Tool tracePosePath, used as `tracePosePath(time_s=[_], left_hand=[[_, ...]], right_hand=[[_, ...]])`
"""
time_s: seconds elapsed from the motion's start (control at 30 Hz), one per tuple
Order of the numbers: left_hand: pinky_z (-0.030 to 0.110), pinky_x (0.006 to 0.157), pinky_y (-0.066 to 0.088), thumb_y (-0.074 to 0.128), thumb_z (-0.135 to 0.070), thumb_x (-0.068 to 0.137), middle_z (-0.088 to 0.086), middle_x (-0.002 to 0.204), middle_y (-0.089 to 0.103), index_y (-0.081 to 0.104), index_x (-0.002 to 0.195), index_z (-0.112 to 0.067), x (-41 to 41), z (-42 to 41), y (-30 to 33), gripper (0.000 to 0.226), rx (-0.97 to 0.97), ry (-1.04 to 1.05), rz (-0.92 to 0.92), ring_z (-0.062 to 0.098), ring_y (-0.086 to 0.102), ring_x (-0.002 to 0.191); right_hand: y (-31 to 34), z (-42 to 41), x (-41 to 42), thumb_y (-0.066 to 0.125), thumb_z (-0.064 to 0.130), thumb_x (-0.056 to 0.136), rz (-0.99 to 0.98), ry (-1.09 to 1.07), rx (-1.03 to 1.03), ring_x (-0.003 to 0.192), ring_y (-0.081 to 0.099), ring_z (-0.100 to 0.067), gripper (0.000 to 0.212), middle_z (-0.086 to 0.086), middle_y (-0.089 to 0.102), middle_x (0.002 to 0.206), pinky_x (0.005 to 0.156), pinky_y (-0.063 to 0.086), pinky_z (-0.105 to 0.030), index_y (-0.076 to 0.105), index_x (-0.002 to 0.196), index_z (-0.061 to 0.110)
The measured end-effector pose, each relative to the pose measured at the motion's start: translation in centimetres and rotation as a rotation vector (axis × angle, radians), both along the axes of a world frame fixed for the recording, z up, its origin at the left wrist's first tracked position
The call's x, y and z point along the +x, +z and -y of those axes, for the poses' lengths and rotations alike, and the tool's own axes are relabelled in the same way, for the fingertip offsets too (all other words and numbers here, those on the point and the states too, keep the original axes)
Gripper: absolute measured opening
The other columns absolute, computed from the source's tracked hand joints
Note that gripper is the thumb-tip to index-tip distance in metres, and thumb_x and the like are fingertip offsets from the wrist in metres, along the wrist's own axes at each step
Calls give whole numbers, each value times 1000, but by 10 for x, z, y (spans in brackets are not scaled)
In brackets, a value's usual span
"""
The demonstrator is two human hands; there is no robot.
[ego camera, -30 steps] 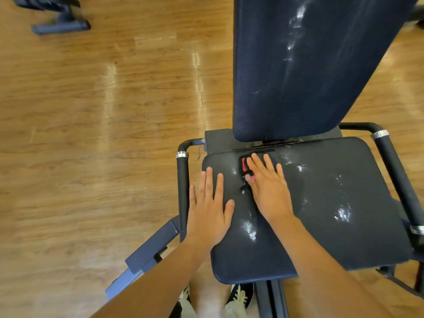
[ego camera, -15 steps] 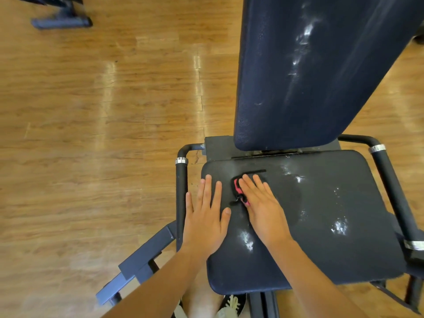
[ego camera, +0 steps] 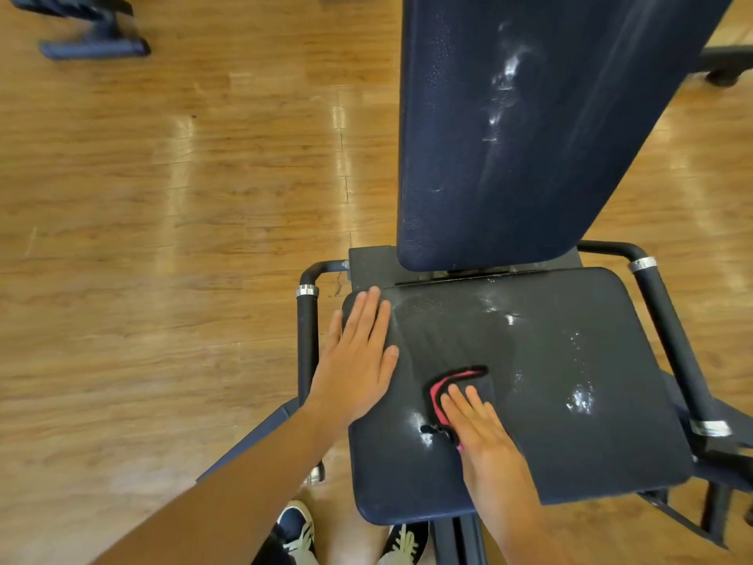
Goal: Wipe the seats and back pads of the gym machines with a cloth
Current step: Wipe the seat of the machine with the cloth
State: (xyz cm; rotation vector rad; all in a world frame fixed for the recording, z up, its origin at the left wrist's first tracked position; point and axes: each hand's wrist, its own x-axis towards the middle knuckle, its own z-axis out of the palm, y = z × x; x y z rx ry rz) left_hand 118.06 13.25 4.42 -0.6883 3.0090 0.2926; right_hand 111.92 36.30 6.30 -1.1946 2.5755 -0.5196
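1. Wooden plank floor [ego camera: 163, 246] fills the left half and far right of the view, glossy with pale glare stripes; it lies open to the left of the machine.
2. The back pad [ego camera: 529, 128], dark navy and tilted away, rises from behind the seat to the top edge; whitish smears streak its middle.
3. The seat [ego camera: 591, 422], dark with rounded corners, carries white wet specks toward its right side and a duller streaked patch near the centre.
4. Black tube handles flank the seat: the left handle [ego camera: 306, 344] just beside its left edge, the right handle [ego camera: 672, 344] along its right edge, each with silver collars.
5. Another machine's base [ego camera: 93, 46] sits well apart at top left.
6. The left hand [ego camera: 358, 360] rests flat on the seat's left rear corner, fingers straight and together.
7. The right hand [ego camera: 485, 434] presses with straight fingers on the cloth [ego camera: 456, 385], dark with a pink edge, lying near the seat's front centre.
8. Two shoes [ego camera: 301, 532] show below the seat's front edge.
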Motion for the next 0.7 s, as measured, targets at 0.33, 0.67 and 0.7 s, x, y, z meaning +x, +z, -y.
tracePosePath(time_s=[0.33, 0.67, 0.7], left_hand=[[45, 129, 0, 14, -43, 107, 3, 172, -1, 9, 164, -14, -24, 14, -5, 64, 3, -168, 24, 17, -5, 159], [41, 126, -11, 7, -45, 104, 2, 172, -5, 4, 163, -14, -24, 12, 4, 67, 22, -167, 52, 14, -12, 156], [43, 127, -8, 7, -44, 105, 3, 172, -4, 4, 164, -14, -24, 12, 3, 67, 16, -168, 49, 15, -10, 157]], right_hand=[[-3, 68, 19, 75, 2, 82, 6, -434, -64, 138, 34, -24, 57, -7, 52, 144, 101, 48, -50, 57, 135, 10], [-9, 25, 44, 88, -1, 58, -90, -159, 48, 131, 52, -27, 84, -8, 58, 138, 114, 14, -34, 55, 134, 7], [-9, 31, 38, 86, -3, 62, -71, -220, 49, 130, 52, -29, 78, -9, 56, 140, 114, 15, -35, 57, 134, 6]])
